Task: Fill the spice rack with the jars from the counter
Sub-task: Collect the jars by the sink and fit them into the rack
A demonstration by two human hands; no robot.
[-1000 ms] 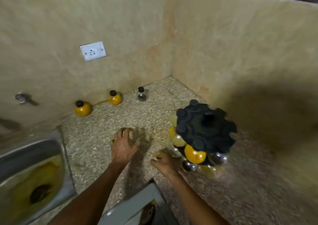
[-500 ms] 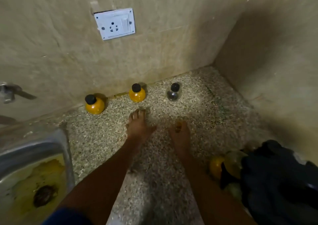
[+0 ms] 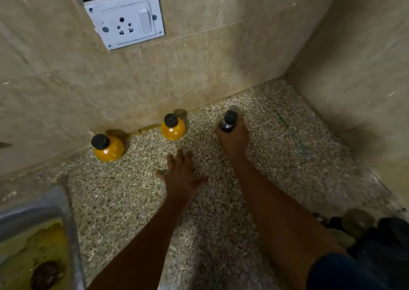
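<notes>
Speckled stone worktop (image 3: 221,201) in a wall corner. A white wall socket (image 3: 124,19) is taken as the landmark.

Three jars with black caps stand in a row along the foot of the back wall, below the socket. The left yellow jar (image 3: 107,147) stands below and slightly left of the socket, upright, near the wall. The middle yellow jar (image 3: 172,127) stands below and right of the socket, upright, just beside the wall. The dark jar (image 3: 229,122) stands further right of the socket, upright, on the worktop.

The right hand (image 3: 234,138) is reached forward and grasping the dark jar, fingers wrapped round its lower body; the cap shows above the fingers. The left hand (image 3: 182,177) is released, fingers spread and straight, low over the worktop short of the middle yellow jar and not touching it.

The spice rack (image 3: 385,241), black, is partly in view far below and right of the socket. A steel sink (image 3: 70,223) lies far below and left of it.
</notes>
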